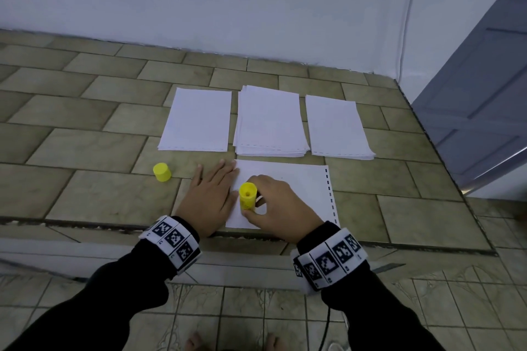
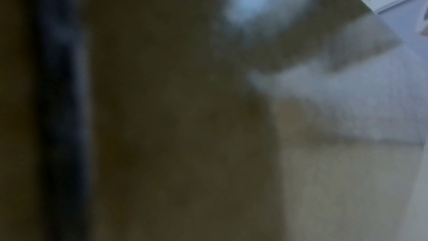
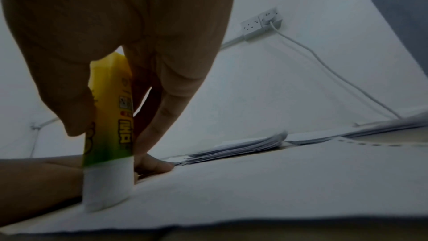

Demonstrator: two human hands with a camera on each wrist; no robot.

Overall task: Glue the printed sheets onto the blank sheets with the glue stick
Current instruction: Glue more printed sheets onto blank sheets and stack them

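The right hand gripped the yellow glue stick upright, thumb and fingers curled round its barrel, and the white glue end was pressed down on the sheet lying nearest the person on the tiled surface. That sheet carried a dashed black line along its right edge. The left hand lay flat with straight fingers, released and grasping nothing, its fingers resting on the sheet's left edge and holding it down. The yellow cap stood on the tiles just left of the left hand, apart from it. Beyond the sheet, toward the wall, three stacks of paper sat side by side: a left stack, a thicker, slightly fanned middle stack and a right stack. The left wrist view was too blurred to read
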